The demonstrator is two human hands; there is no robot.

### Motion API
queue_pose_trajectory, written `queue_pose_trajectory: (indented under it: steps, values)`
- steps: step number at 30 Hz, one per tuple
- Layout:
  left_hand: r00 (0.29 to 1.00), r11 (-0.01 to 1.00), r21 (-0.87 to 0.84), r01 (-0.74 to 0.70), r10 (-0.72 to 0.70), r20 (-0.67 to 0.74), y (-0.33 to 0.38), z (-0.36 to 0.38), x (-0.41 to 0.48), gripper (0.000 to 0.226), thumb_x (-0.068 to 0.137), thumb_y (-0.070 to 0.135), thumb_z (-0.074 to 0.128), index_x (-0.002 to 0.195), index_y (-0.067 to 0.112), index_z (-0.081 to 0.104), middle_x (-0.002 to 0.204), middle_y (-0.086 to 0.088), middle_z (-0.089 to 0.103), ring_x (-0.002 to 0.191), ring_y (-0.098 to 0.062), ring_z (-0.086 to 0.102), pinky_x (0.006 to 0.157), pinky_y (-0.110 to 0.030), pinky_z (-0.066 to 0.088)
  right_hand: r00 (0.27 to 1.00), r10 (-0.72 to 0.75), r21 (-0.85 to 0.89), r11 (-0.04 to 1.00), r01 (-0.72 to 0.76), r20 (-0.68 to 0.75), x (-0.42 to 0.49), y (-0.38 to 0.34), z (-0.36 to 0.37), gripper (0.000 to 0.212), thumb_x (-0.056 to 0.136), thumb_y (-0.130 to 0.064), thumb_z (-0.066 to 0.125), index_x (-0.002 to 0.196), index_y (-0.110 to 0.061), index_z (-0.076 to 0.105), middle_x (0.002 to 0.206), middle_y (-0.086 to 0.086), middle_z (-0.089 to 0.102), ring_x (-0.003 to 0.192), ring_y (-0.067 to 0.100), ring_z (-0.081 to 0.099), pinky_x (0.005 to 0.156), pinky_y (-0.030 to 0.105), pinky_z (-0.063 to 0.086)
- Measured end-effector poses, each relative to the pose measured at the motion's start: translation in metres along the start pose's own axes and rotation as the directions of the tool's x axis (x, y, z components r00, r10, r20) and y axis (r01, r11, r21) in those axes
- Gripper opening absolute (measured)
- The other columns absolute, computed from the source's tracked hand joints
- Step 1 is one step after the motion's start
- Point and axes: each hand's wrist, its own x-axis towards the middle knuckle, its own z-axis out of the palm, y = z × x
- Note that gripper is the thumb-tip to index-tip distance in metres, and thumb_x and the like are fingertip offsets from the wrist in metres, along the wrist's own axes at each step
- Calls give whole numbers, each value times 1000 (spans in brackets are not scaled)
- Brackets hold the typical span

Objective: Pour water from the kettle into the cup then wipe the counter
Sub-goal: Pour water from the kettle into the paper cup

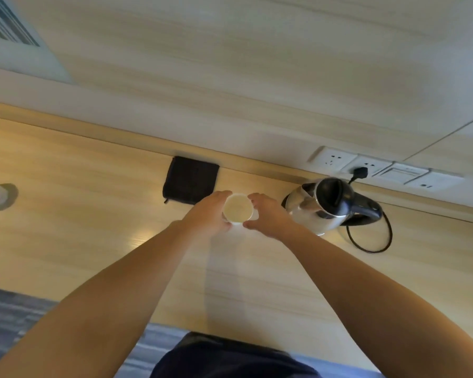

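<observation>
Two bare hands cup a small white paper cup [237, 209] on the pale wood-grain counter [93, 214].

Head view: no brand or writing can be read on anything. The cup stands upright, its mouth facing the camera, the inside looking pale. The left hand [208, 214] curls against the cup's left side and the right hand [268, 215] against its right side, both arms stretched forward. Just right of the cup sits the stainless steel electric kettle [321, 205] with black lid and handle, upright on its base, spout towards the cup, handle away. Behind the cup lies a folded black cloth [190, 180]. A black plug [360, 171] sits in a white wall socket [366, 165] beyond the kettle.
</observation>
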Motion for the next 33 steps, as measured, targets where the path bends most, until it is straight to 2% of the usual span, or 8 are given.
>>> queue_pose_trajectory:
  steps: [4, 14, 19, 21, 23, 27, 30, 33]
  values:
    - [999, 999, -36, -35, 35, -20, 0, -5, -2, 75, 74, 32, 95, 138, 29, 56, 129, 5, 70, 113, -19, 68, 98, -44, 59, 1000, -13, 32, 999, 13, -13, -1, -3, 4, 73, 78, -33, 88, 141, -19, 52, 132, 2, 64, 118, 23, 60, 101, 45, 52]
    - [995, 990, -100, -102, 101, -16, -6, 9, -30, 75, 76, 31, 96, 140, 27, 56, 131, 5, 70, 118, -15, 66, 102, -38, 57, 999, -31, 49, 998, 32, -26, -26, -1, 23, 70, 78, -33, 87, 138, -22, 54, 127, -3, 65, 112, 18, 60, 99, 43, 53]
    - [996, 988, -132, -84, 83, -17, -7, 15, -34, 80, 76, 26, 96, 144, 21, 55, 136, 1, 68, 123, -18, 65, 107, -40, 55, 999, -10, 53, 999, 12, -33, -32, -1, 27, 70, 78, -33, 87, 138, -22, 53, 128, -2, 65, 113, 18, 60, 98, 41, 53]
    - [998, 990, -124, -69, 70, 4, -8, 15, -33, 89, 76, 28, 97, 150, 21, 50, 142, 0, 65, 129, -21, 63, 111, -42, 54, 1000, 3, 51, 999, -2, -30, -32, -2, 28, 73, 77, -33, 88, 140, -21, 52, 130, -2, 65, 116, 19, 60, 99, 41, 52]
    - [998, 993, -105, -46, 51, 46, -10, 14, -33, 104, 76, 30, 96, 161, 21, 37, 153, -1, 58, 139, -24, 57, 117, -43, 48, 1000, 23, 56, 998, -22, -21, -33, -4, 27, 80, 78, -33, 88, 145, -20, 48, 135, 0, 63, 121, 20, 59, 102, 40, 51]
    - [994, 998, -68, -2, 9, 109, -17, 5, -39, 120, 80, 36, 92, 169, 21, 13, 171, -3, 34, 156, -26, 38, 125, -44, 35, 997, 76, 102, 992, -75, -12, -52, -3, 15, 92, 81, -34, 86, 157, -21, 34, 146, 0, 56, 131, 18, 54, 110, 39, 47]
    - [1000, 996, -85, -30, 29, -9, -5, -6, -49, 115, 80, 43, 91, 167, 23, 18, 168, -1, 35, 151, -24, 43, 120, -41, 39, 993, 76, 122, 990, -64, -92, -88, -2, -8, 83, 84, -39, 83, 153, -22, 40, 143, -3, 59, 127, 11, 57, 106, 35, 50]
    - [986, 971, -219, -90, 57, -156, 33, -7, -56, 104, 84, 43, 88, 165, 23, 25, 166, 3, 39, 149, -18, 44, 121, -38, 41, 960, 49, 144, 990, -9, -277, -131, 2, -46, 59, 87, -43, 78, 139, -23, 57, 128, -12, 64, 113, 4, 61, 97, 27, 55]
